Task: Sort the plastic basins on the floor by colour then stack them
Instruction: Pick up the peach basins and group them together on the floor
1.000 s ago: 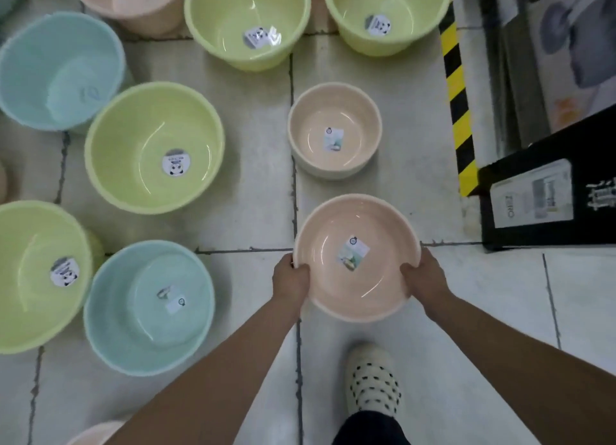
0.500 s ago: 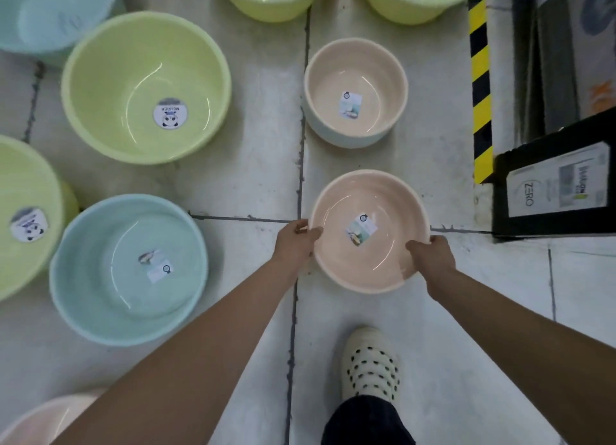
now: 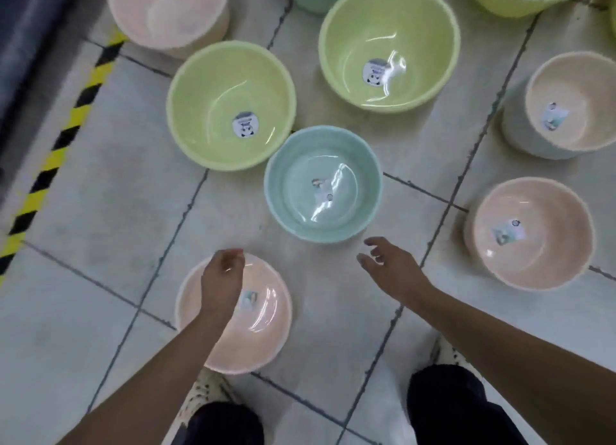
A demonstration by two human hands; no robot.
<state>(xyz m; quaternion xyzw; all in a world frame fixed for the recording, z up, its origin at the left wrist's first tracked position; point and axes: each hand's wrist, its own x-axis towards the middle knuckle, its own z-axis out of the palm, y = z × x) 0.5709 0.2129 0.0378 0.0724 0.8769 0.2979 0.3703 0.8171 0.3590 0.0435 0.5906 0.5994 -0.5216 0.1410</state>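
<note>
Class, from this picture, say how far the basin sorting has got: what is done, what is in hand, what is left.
Done: little. Two green basins sit side by side, but no clear stack shows. In hand: nothing. The left hand is over a pink basin, and the right hand reaches open toward the teal basin. Left: other pink basins lie scattered among the colours, so grouping and stacking remain.

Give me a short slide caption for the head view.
Left hand over a pink basin, right hand open near a blue basin, green basins beyond.
</note>
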